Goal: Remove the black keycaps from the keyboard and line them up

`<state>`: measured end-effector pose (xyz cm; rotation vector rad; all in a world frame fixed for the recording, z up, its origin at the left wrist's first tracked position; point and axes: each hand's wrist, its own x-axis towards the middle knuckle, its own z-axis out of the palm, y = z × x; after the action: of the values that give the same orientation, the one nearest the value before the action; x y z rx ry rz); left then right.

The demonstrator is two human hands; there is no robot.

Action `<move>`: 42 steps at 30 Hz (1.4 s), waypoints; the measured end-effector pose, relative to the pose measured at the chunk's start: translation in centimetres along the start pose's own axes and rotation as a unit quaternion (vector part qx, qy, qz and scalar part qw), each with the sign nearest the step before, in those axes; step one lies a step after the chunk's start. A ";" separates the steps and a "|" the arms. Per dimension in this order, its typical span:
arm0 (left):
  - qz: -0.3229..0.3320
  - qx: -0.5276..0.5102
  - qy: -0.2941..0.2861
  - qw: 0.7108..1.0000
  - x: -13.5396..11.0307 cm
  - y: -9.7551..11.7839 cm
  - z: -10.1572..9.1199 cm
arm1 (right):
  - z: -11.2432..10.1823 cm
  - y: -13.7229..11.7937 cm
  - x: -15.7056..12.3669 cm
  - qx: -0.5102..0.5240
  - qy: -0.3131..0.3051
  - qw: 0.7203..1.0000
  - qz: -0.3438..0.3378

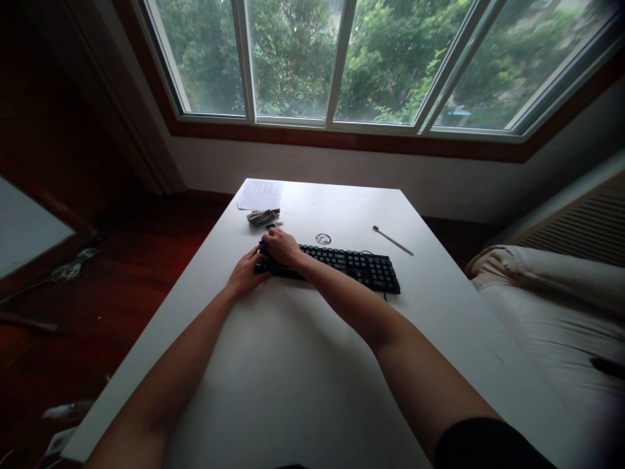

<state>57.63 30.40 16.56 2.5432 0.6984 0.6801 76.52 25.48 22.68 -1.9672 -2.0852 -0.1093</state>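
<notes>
The keyboard (374, 268) lies on the worktop (303, 384), its long side running across in front of the person, the far right end a little nearer than the left. Both hands are at its left end. The left hand (245, 272) rests against that end, fingers stretched forward along the edge and thumb along the near side; whether it grips the case or only steadies it, I cannot tell. The right hand (282, 247) lies over the keys just beside the left one, fingers bent and close together; whether they pinch anything is too small to make out. The right forearm crosses above the near edge, hiding some keys, while the number pad lies well clear to the right. Just beyond the hands is a bag (262, 217), with paper (261, 195) behind it. A dark ring (323, 239) lies beyond the keyboard, and a brush (393, 240) farther right.
</notes>
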 end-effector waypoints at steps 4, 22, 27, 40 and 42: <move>0.005 -0.008 -0.001 1.000 0.1 -0.1 -0.1 | 0.9 0.3 0.4 -0.008 -0.022 0.999 -0.030; 0.004 -0.004 0.001 1.000 -0.1 -1.1 0.0 | -3.2 9.0 -6.3 0.153 -0.106 0.980 -0.065; 0.011 -0.005 -0.005 1.000 0.2 -0.6 -0.2 | -2.9 7.1 -3.8 0.222 -0.022 0.971 0.085; 0.011 -0.007 0.000 1.000 0.3 0.3 1.0 | 0.9 0.7 0.6 0.034 -0.018 0.981 0.189; 0.016 -0.007 0.002 1.000 0.3 0.1 0.9 | 0.5 1.8 0.0 0.021 -0.027 0.981 0.193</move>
<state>58.40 30.27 16.02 2.5460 0.6519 0.6982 78.26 25.72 21.93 -2.3266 -1.6796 0.0647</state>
